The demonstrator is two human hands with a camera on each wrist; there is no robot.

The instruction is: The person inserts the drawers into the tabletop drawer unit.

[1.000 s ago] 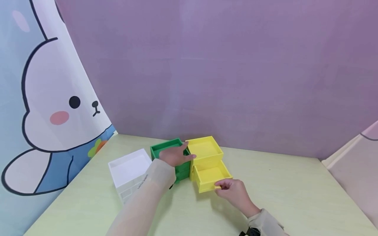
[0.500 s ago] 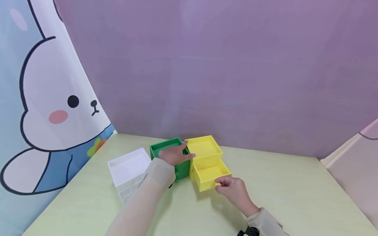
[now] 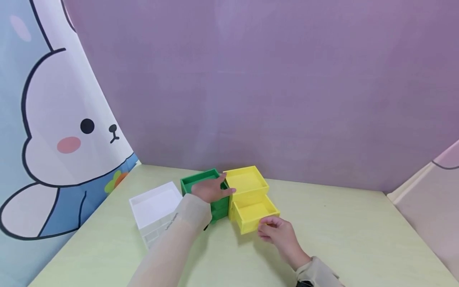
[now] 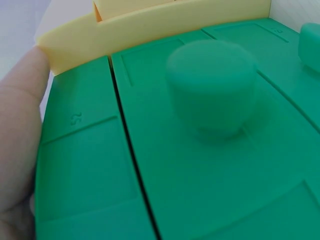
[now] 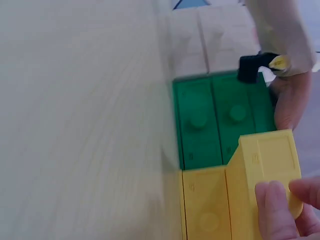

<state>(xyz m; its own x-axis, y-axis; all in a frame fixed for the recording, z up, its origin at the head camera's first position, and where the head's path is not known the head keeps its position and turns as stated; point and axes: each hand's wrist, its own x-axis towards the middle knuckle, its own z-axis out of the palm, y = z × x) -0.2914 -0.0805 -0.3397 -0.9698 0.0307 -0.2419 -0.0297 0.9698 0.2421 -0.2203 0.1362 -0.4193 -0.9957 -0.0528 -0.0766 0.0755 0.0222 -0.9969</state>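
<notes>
A yellow mini drawer cabinet (image 3: 246,180) stands beside a green one (image 3: 201,177); its upper drawer (image 3: 256,209) is pulled out. At that drawer's front, my right hand (image 3: 281,237) pinches the knob, mostly hidden by the fingers. In the right wrist view, the fingers (image 5: 272,205) and thumb lie either side of the knob against the drawer front (image 5: 275,155). My left hand (image 3: 209,189) rests over the green cabinet, with two digits stretched out to the yellow cabinet's near edge. A large green knob (image 4: 212,87) shows in the left wrist view.
To the left stands a white drawer cabinet (image 3: 155,205), partly behind my left sleeve. All of them stand on a pale table (image 3: 340,227). A purple backdrop (image 3: 287,87) rises behind, with a cartoon rabbit sheet (image 3: 64,119) at the left.
The right hand's fingertips have shifted slightly left and now cover the knob more. The drawer stays pulled out about as far as before. My left hand keeps its place; the view shifts slightly.
</notes>
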